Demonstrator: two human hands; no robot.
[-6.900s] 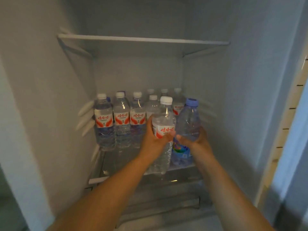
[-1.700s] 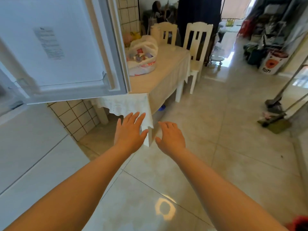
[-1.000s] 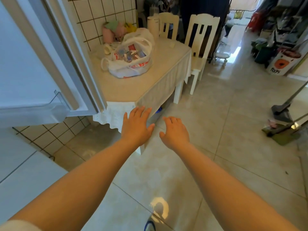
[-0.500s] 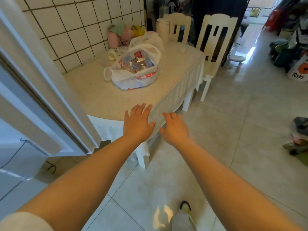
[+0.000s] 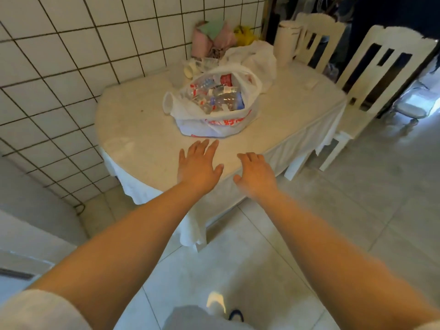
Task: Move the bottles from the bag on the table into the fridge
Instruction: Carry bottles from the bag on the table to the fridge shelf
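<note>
White tiled wall [image 5: 59,75] on the left, pale floor tiles below, and a cloth-covered worktop [image 5: 142,129] dead ahead. Both hands are out in front with nothing in them: left hand [image 5: 198,166] flat with fingers spread, fingertips just short of the bag, right hand [image 5: 256,172] relaxed with fingers loosely bent, over the near edge. The white plastic bag [image 5: 214,122] sits mid-worktop with its mouth sagging open and the bottles [image 5: 219,97] lying jumbled on their sides inside. I'd say the trick here is to go in through the open mouth and take one bottle per hand by the body, not yank the bag itself, since loose film will probably drag. Past the bag there's another crumpled white bag [image 5: 257,55], a pink wrapped bundle [image 5: 209,39] and a tall white jug [image 5: 287,42], all well behind. Two white chairs [image 5: 371,75] sit on the far right, not in the way.
</note>
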